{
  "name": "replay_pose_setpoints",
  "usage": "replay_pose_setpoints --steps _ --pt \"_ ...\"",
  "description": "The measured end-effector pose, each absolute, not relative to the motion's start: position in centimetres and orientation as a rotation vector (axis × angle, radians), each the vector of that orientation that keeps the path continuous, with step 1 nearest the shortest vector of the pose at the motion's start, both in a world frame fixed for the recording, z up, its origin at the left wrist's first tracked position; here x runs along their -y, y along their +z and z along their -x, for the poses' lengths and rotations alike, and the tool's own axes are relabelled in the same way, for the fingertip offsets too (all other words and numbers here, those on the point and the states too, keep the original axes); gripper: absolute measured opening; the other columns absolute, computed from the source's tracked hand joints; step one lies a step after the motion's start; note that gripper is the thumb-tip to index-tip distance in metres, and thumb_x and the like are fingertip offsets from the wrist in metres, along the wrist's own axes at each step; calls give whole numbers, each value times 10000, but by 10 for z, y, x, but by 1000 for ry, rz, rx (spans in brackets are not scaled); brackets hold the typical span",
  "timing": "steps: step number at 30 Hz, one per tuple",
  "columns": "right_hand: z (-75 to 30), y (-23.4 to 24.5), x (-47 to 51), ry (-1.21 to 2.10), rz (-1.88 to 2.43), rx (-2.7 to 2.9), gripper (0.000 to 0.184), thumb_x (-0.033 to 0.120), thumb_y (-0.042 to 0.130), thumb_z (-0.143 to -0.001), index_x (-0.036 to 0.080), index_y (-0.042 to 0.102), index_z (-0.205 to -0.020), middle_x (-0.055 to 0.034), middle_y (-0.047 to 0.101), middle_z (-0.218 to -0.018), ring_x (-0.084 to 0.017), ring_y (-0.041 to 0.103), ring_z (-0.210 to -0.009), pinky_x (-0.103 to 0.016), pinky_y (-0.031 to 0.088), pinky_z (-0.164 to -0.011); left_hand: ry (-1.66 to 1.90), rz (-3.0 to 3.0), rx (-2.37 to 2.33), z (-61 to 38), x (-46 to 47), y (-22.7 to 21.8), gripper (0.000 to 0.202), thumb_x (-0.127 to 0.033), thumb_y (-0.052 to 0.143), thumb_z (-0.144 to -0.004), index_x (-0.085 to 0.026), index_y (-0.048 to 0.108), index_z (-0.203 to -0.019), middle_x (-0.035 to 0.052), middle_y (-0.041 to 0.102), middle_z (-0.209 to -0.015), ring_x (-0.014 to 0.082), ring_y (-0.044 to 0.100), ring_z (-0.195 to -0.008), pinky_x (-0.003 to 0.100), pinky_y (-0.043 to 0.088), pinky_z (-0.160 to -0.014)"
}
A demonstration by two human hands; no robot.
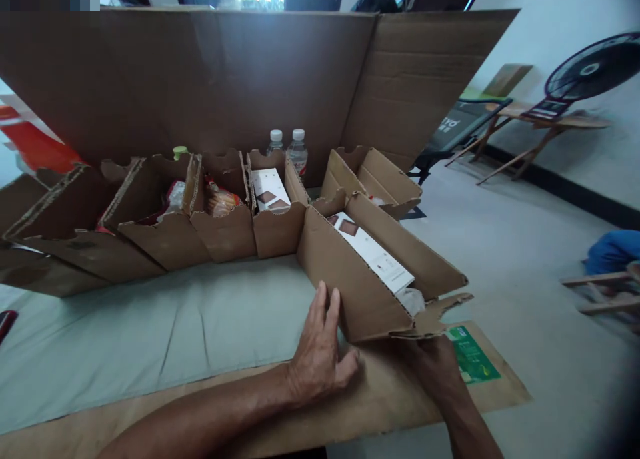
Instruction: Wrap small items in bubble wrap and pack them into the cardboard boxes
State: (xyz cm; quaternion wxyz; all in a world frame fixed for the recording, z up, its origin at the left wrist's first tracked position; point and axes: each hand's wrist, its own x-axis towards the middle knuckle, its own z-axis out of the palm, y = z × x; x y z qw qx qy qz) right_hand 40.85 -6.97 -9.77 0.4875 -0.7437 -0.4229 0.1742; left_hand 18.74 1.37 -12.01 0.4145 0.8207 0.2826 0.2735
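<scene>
From my remote seat I had the open cardboard box [345,279] at the right end of the table, just beside the last of a row of boxes [225,236]. My left hand [320,359] lay with its fingertips against the box's left wall, the fingers nearly straight and slightly apart, thumb out to the side, pinching nothing; I judged it was there to keep the box from sliding sideways. My right hand [437,359] was under the front end, probably bearing some weight, but its fingers were hidden, so I couldn't tell how they were set.

The box's opening faced up. Its long axis ran slantwise, from the row's end toward the near right, with the torn flap [433,318] at that near end. The white carton [375,252] inside lay along the same line, likely because the narrow walls allowed little else.
</scene>
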Motion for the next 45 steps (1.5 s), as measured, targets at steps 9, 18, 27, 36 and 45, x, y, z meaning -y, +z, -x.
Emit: replay_pose_setpoints --steps 9,18,27,36,45 --pt "-402 -118 67 166 1911 1110 358 495 627 -801 198 693 -991 -109 793 -943 -309 743 -840 -373 592 -676 732 -2123 -668 -189 -24 -123 1119 -207 656 -789 -218 -52 -1656 166 -71 -1743 396 15 -1605 624 188 -1279" --pt "-410 -130 88 74 2010 1074 342 538 638 -755 216 675 -863 -116 771 -842 -341 725 -805 -404 571 -643 763 -2175 -570 -189 -17 -125 1182 -149 640 -753 -264 -125 -1646 120 -137 -1737 403 28 -1600 623 221 -1273" --pt "-368 -96 43 110 1917 1162 381 581 638 -864 216 636 -973 -55 727 -846 -214 656 -656 -316 521 -598 896 -2055 -690 -184 -47 -124 1023 -193 602 -794 -153 53 -1657 184 139 -1731 356 143 -1601 575 252 -1282" --pt "-392 -89 -62 -25 2046 1333 354 567 608 -863 218 653 -902 -77 742 -824 -246 678 -719 -320 451 -640 948 -1841 -922 -203 -99 -102 879 -213 607 -789 -136 273 -1598 204 351 -1638 350 356 -1519 546 337 -1240" --pt "-481 -77 -70 -132 1852 1099 593 557 700 -800 191 614 -1259 -154 692 -1215 -303 674 -1016 -459 545 -860 856 -1886 -1122 -206 -116 -104 690 -250 608 -896 -155 397 -1546 176 625 -1301 277 652 -1048 453 567 -938"
